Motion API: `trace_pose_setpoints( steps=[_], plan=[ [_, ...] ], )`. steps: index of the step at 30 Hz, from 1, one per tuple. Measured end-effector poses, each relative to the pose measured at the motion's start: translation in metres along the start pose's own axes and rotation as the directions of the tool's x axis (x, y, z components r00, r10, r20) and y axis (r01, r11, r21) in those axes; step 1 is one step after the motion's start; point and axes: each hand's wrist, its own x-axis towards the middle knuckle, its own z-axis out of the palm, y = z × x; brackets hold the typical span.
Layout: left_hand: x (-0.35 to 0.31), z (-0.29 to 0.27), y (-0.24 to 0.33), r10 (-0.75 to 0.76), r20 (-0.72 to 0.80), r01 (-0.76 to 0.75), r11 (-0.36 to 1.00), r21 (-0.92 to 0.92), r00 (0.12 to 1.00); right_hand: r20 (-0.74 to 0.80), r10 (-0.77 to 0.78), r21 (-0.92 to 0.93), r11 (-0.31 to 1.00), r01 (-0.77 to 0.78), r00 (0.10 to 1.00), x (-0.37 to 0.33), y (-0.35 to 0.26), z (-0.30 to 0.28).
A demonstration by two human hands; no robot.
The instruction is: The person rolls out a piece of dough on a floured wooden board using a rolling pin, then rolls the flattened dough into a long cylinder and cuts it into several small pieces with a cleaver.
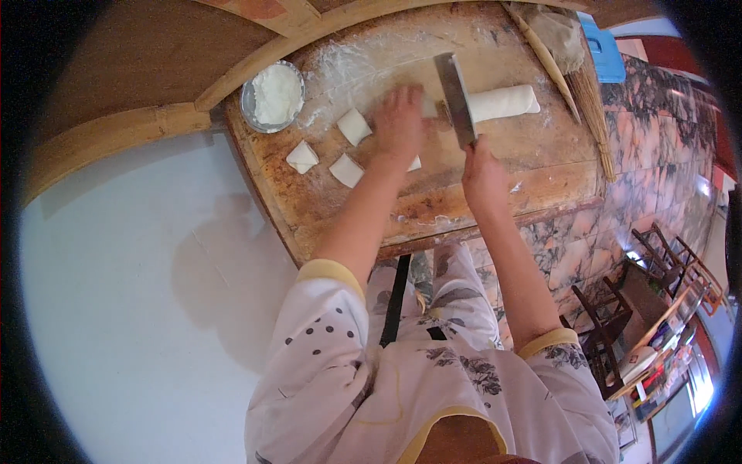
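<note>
My right hand (482, 168) is closed around the handle of a cleaver (456, 99), whose blade stands at the left end of a white dough log (506, 102) on the floured wooden board (541, 174). Left of the blade is my left hand (399, 117), smeared by motion, low over the board; whether its fingers hold anything is hidden. Around it lie cut dough pieces: one (355, 127) beside the fingers, another (302, 157) farther left, a third (345, 171) nearer me. A fourth (415, 163) shows partly from behind my left wrist.
A glass bowl of flour (277, 93) stands at the board's far left corner. Along the right side lie a rolling pin (547, 64), a straw brush (593, 116) and a plastic bag (558, 39), with a blue plastic container (604, 51) beyond. Wooden chairs (603, 332) stand at right.
</note>
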Motion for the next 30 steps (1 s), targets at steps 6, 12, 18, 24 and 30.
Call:
trace_pose_setpoints(
  steps=[6,12,18,24,30],
  plan=[
    [-0.006,-0.012,-0.021,0.013,-0.338,-0.051,0.993,-0.104,0.941,-0.165,-0.001,-0.036,0.999,-0.005,0.986,0.001,0.017,-0.028],
    [-0.03,-0.006,0.003,0.079,-0.287,-0.12,0.984,-0.13,0.955,-0.146,-0.016,-0.046,0.999,0.009,0.989,0.007,0.01,-0.047],
    [-0.02,0.006,0.031,0.146,-0.321,-0.212,0.961,-0.181,0.936,0.086,0.125,-0.134,0.985,-0.112,0.988,0.027,0.03,-0.012],
    [0.01,0.033,0.045,0.112,-0.181,-0.13,0.987,-0.092,0.977,0.07,0.049,-0.022,0.999,-0.047,0.996,0.028,0.036,0.0],
    [-0.03,0.04,0.048,0.073,-0.115,-0.092,0.982,-0.167,0.991,-0.151,0.009,0.007,1.0,-0.008,0.988,0.01,0.041,-0.038]
  ],
)
